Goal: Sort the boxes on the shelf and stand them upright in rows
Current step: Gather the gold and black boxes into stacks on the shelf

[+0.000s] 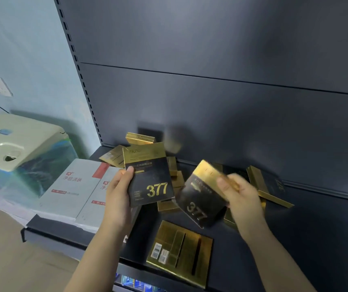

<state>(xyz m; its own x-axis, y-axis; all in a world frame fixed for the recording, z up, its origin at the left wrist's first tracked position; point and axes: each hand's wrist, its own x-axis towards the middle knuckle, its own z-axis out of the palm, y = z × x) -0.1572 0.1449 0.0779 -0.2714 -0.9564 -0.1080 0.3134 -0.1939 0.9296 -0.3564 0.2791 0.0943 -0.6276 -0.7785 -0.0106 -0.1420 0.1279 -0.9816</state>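
Observation:
My left hand (118,192) grips a flat black-and-gold box marked 377 (150,178), held upright above the dark shelf (306,232). My right hand (240,197) holds a second 377 box (200,197), tilted to the right and blurred. Behind and between them several more gold and black boxes lie in a loose pile (175,171). One gold box lies face down near the shelf's front edge (181,249). Another black-and-gold box leans at the right (268,184).
Grey cartons with red labels (72,186) lie at the shelf's left end. A pale machine wrapped in plastic (19,148) stands further left by the wall. The shelf's dark back panel (211,102) rises behind the pile. A lower shelf with goods shows below (131,281).

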